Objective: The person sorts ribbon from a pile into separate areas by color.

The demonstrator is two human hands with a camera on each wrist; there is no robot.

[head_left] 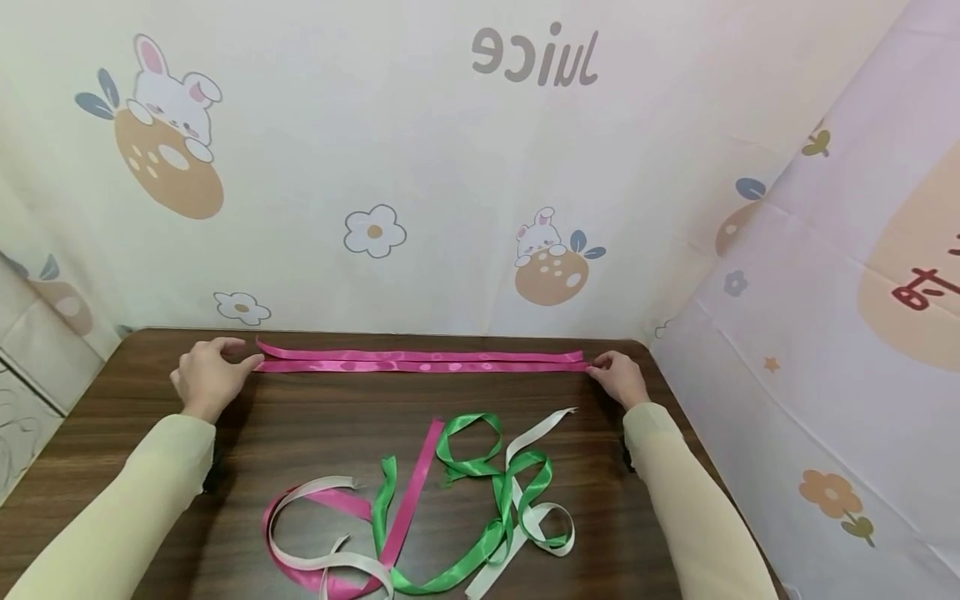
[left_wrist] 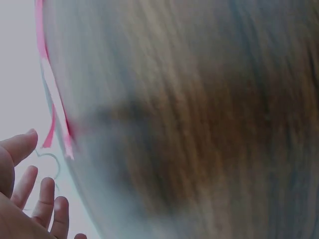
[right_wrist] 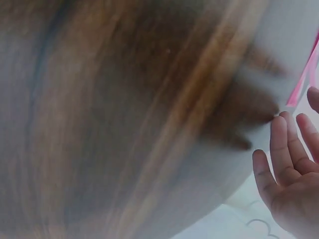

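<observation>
Two pink ribbon strips lie side by side along the far table edge, a front strip and a back strip whose left end curls up. My left hand is at their left ends, thumb and fingers spread apart. In the left wrist view the ribbon ends lie just beyond that hand, with nothing between the fingers. At the right ends is my right hand, its fingertips close by the front strip. The right wrist view shows its fingers extended, with a pink ribbon end just past the fingertips.
Nearer me on the brown table is a loose tangle: green ribbon, white ribbon and another pink ribbon. A printed cloth hangs behind the table, and another stands along the right side.
</observation>
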